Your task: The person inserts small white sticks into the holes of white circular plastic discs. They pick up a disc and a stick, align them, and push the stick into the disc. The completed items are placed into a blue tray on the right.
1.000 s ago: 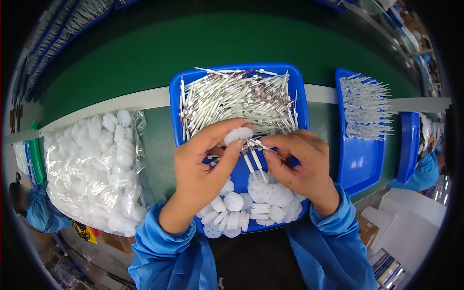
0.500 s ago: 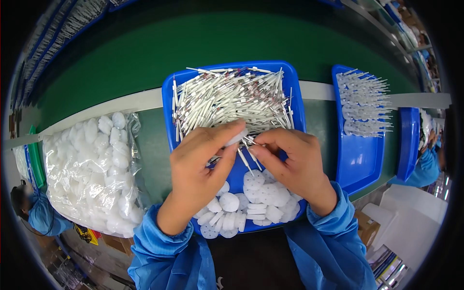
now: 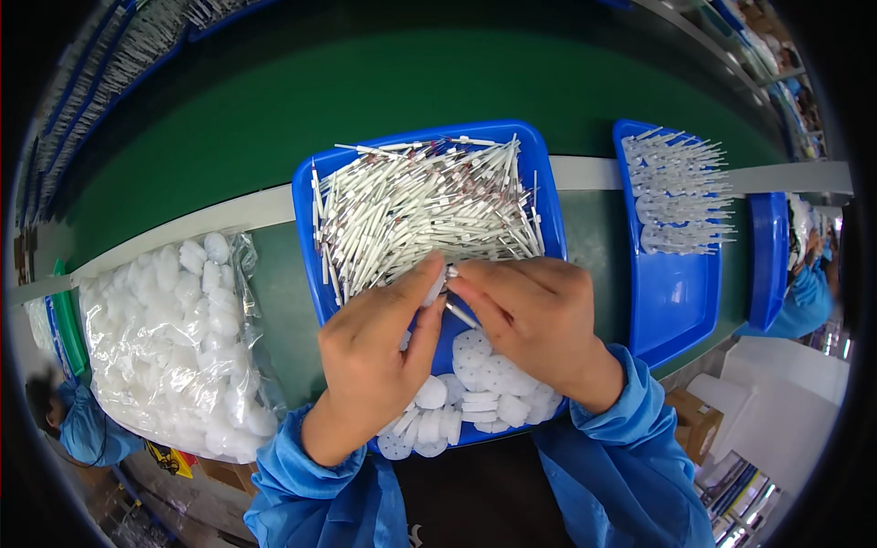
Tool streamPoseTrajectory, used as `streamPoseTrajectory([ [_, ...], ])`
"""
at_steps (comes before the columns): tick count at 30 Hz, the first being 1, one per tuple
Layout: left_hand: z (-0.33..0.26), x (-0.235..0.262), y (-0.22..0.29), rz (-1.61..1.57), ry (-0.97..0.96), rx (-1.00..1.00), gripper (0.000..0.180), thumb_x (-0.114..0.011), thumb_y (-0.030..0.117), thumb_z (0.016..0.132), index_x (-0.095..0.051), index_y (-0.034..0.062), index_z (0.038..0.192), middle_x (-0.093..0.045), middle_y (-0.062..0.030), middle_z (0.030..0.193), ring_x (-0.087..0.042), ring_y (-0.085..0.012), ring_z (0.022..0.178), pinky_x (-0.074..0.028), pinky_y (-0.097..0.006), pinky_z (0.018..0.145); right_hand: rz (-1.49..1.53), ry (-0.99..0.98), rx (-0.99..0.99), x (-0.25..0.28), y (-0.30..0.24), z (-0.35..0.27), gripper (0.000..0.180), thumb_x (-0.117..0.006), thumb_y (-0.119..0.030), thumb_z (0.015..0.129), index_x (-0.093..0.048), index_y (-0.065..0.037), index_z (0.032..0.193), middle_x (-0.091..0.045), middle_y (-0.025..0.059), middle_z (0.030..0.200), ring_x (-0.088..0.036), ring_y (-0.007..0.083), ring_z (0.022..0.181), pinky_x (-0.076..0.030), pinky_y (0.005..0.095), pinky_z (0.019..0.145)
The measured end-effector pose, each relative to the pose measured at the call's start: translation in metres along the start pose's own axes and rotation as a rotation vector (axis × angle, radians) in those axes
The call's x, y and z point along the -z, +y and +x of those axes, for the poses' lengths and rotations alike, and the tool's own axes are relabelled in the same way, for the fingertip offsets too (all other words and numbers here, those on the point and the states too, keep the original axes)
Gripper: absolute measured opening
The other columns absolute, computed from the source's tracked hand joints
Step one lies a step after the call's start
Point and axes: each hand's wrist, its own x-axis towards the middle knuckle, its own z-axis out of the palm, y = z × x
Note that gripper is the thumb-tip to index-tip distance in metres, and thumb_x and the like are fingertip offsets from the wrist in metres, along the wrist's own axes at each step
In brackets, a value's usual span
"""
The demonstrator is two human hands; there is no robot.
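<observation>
— White plastic, thin and stiff: one small tube (image 3: 459, 312) pinched between fingers of left hand (image 3: 379, 352) and right hand (image 3: 530, 315), over the blue tray (image 3: 306, 196). Looks very light, slippery, easily bent; best gripped near the end.

— And the containers?

— Same tray: loose tubes (image 3: 420, 205) heaped at the far end, white round caps (image 3: 475, 384) at the near end. Clear bag of caps (image 3: 164, 338) left on the tabletop (image 3: 283, 310); second blue tray (image 3: 676, 301) right, more tubes inside.

At our left we see a clear plastic bag (image 3: 169, 352) full of white discs lying on the green belt (image 3: 384, 82). To our right, a second blue tray (image 3: 674, 274) holds white sticks, with another blue tray (image 3: 769, 260) just beside it.
</observation>
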Motion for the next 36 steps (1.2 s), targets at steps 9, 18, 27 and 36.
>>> streamPoseTrajectory([
  [9,0.012,0.01,-0.005,-0.092,0.035,-0.076,0.046,-0.091,0.002,0.075,-0.081,0.0082,0.12,-0.078,-0.0103,0.114,-0.07,-0.0304,0.1,-0.056,-0.039,0.084,0.502,-0.06,-0.189,0.018,0.015,0.005,0.037,-0.087,-0.003,0.084,-0.079,-0.003,0.12,-0.076,0.0099,0.1,-0.074,0.0228,0.092,-0.059,0.035,0.083],
  [18,0.012,0.007,-0.003,-0.05,0.095,-0.218,0.055,-0.091,0.001,0.07,-0.082,0.0064,0.124,-0.077,-0.0076,0.117,-0.07,-0.0253,0.097,-0.055,-0.036,0.082,0.795,-0.229,-0.343,0.016,0.013,-0.005,0.039,-0.086,0.003,0.088,-0.077,0.0,0.127,-0.078,0.0056,0.096,-0.073,0.0116,0.086,-0.058,0.0281,0.079],
  [27,0.012,0.001,-0.006,-0.004,0.133,-0.313,0.059,-0.095,0.004,0.068,-0.082,0.004,0.125,-0.077,-0.0075,0.12,-0.069,-0.0216,0.093,-0.054,-0.033,0.076,0.871,-0.169,-0.401,0.01,0.013,-0.011,0.039,-0.084,0.004,0.092,-0.074,0.002,0.129,-0.078,0.0049,0.098,-0.074,0.0106,0.092,-0.059,0.0276,0.084],
  [36,0.01,0.002,-0.006,-0.032,0.087,-0.307,0.059,-0.095,0.008,0.07,-0.08,0.0018,0.127,-0.076,-0.0131,0.119,-0.071,-0.0281,0.099,-0.055,-0.036,0.082,0.913,-0.178,-0.398,0.013,0.013,-0.012,0.033,-0.08,0.006,0.094,-0.072,0.003,0.126,-0.078,0.0065,0.1,-0.075,0.0116,0.093,-0.059,0.0283,0.084],
])
